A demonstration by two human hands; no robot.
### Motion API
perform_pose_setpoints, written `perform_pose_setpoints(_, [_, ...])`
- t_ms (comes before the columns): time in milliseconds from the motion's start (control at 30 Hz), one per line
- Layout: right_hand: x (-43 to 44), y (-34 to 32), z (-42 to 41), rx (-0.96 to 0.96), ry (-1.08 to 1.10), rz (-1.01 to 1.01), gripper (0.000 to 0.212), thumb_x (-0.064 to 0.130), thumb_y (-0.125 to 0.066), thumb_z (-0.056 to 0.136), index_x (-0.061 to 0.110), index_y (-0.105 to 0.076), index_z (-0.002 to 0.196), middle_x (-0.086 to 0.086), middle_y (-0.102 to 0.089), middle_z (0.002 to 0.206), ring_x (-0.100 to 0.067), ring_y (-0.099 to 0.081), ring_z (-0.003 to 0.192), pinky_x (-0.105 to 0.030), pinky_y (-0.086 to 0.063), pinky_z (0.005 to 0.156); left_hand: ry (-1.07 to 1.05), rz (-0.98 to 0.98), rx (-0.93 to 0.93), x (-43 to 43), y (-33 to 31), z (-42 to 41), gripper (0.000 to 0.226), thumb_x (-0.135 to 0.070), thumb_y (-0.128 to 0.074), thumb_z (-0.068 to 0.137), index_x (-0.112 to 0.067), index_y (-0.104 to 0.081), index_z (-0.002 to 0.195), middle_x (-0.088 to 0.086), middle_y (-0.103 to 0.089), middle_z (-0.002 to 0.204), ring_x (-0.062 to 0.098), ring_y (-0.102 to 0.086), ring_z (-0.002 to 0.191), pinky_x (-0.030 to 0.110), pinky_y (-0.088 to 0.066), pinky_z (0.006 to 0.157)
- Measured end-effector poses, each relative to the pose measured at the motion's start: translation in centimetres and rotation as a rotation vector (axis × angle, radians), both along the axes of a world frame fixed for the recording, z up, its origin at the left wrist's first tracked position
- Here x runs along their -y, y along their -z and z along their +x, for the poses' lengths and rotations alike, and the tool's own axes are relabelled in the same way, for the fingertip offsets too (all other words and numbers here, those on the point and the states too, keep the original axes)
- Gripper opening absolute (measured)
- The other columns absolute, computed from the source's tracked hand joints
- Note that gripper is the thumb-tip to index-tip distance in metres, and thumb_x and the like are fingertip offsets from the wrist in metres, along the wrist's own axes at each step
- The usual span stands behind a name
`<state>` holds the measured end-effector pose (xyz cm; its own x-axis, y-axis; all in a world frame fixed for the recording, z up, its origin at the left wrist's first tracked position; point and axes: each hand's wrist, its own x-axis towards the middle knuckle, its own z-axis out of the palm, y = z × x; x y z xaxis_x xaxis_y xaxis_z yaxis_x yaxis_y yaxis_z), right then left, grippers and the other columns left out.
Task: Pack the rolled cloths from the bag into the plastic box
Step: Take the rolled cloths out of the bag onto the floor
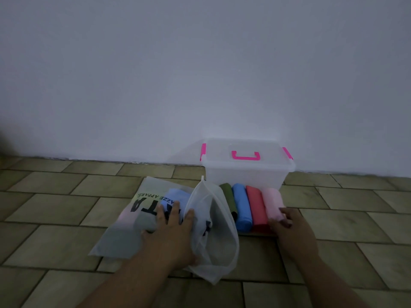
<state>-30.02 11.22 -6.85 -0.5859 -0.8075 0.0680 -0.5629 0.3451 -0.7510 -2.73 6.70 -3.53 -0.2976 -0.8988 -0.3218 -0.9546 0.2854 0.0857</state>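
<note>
A frosted plastic bag (124, 223) with black lettering lies on the tiled floor, its mouth (211, 230) gaping open toward the right. Blue, pink and grey cloths show through it. My left hand (171, 232) lies flat on the bag with straight fingers. Four rolled cloths lie side by side in front of the box: green (227, 192), blue (241, 205), red (255, 205) and pink (272, 202). My right hand (289, 227) touches the near end of the pink roll. The clear plastic box (246, 172) with a pink handle and pink latches stands shut against the wall.
A plain white wall (200, 74) runs right behind the box. Beige floor tiles (55, 207) stretch to the left, right and front of the bag and rolls.
</note>
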Motion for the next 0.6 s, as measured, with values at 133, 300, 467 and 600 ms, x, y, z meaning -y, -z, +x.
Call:
perform_pose_setpoints(133, [-0.7,-1.5,1.7,-0.217,-0.011,0.025,0.057,0.049,-0.056,0.086,0.02,-0.046,0.134,-0.012,-0.051,0.131,-0.024,-0.052,0.109,-0.039,-0.044,0.09,0.017,0.014,-0.039,-0.6,-0.7,0.3,0.106,-0.069,-0.058,0.073,-0.047,0.019,0.142,0.0,0.032,0.153,0.038,0.031,0.137,0.07,-0.014,0.106])
perform_pose_setpoints(300, [-2.6,-1.5,8.7,-0.219,-0.419,-0.015,0.077,0.086,-0.025,0.07,0.051,-0.024,0.138,0.005,-0.028,0.148,-0.012,-0.04,0.121,-0.038,-0.04,0.1,-0.061,0.004,-0.441,2.1,-4.3,2.9,0.105,-0.088,-0.042,0.062,-0.05,0.01,0.144,-0.011,0.013,0.157,0.027,0.009,0.145,0.064,-0.013,0.111])
perform_pose_setpoints(467, [-4.2,1.1,8.2,-0.31,-0.502,0.133,0.062,0.059,-0.033,0.092,0.06,0.014,0.132,0.003,0.003,0.159,-0.018,-0.018,0.142,-0.038,-0.027,0.114,-0.494,-0.243,-0.518,7.9,-2.9,6.1,0.064,-0.054,-0.04,0.093,-0.021,-0.029,0.147,0.008,-0.031,0.152,0.03,-0.033,0.136,0.052,-0.029,0.108])
perform_pose_setpoints(600, [-5.2,2.1,7.7,-0.422,-0.478,0.221,0.065,0.062,-0.024,0.092,0.054,0.03,0.126,0.005,0.002,0.16,-0.013,-0.007,0.145,-0.038,-0.009,0.117,-0.529,-0.04,-0.451,9.2,-0.4,6.0,0.06,-0.049,-0.043,0.092,-0.02,-0.033,0.145,0.012,-0.037,0.148,0.033,-0.039,0.13,0.043,-0.034,0.106])
